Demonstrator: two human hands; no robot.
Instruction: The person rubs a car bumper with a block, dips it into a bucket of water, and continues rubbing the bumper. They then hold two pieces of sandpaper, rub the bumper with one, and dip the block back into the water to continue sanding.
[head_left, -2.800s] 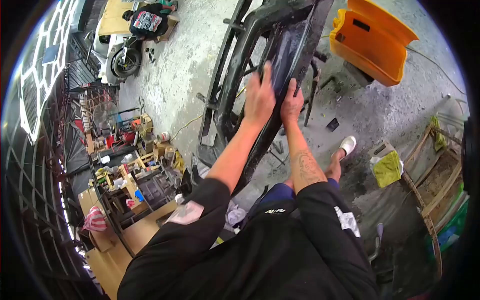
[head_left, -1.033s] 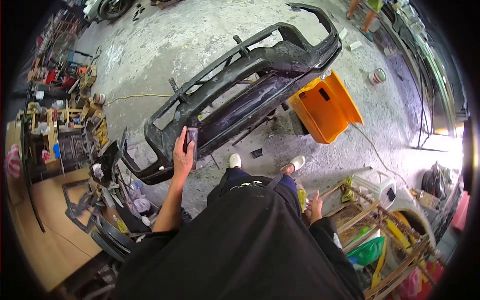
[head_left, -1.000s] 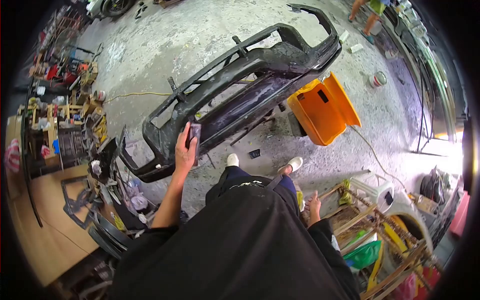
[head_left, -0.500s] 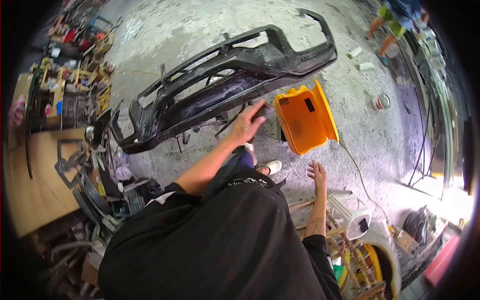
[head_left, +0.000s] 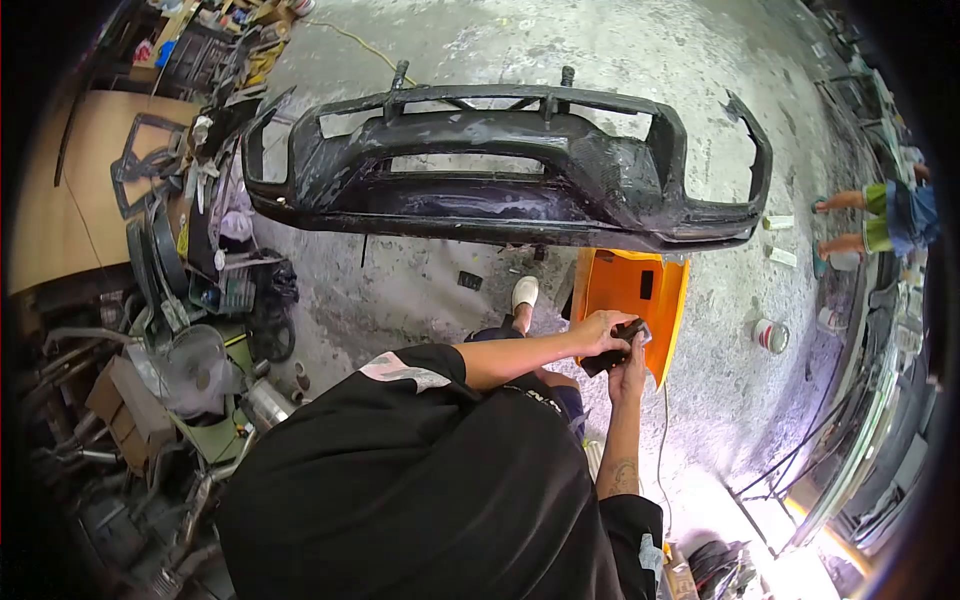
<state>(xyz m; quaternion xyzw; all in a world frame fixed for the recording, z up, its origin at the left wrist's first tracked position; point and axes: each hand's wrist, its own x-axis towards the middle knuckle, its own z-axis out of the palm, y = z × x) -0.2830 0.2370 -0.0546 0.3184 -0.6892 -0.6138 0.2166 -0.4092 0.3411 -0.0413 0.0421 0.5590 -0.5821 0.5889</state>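
In front of my body I hold a small dark sanding block (head_left: 622, 343) with both hands. My left hand (head_left: 597, 331) grips it from the left and above. My right hand (head_left: 631, 372), on a tattooed forearm, meets it from below. A black car bumper (head_left: 500, 165) on a stand stretches across the view above my hands, apart from them. An orange body panel (head_left: 630, 288) stands on the floor just behind my hands. My white shoe (head_left: 524, 292) shows under the bumper.
Concrete floor all around. Piled parts, a fan and boxes (head_left: 190, 330) crowd the left, beside a wooden board (head_left: 60, 215). A paint can (head_left: 768, 335) sits right of the orange panel. Another person's legs (head_left: 870, 220) stand at the far right. Cables run at lower right.
My left hand carried the block off the bumper and down to my front. My right hand rose from my side to meet it. My view swung, so the bumper now lies level.
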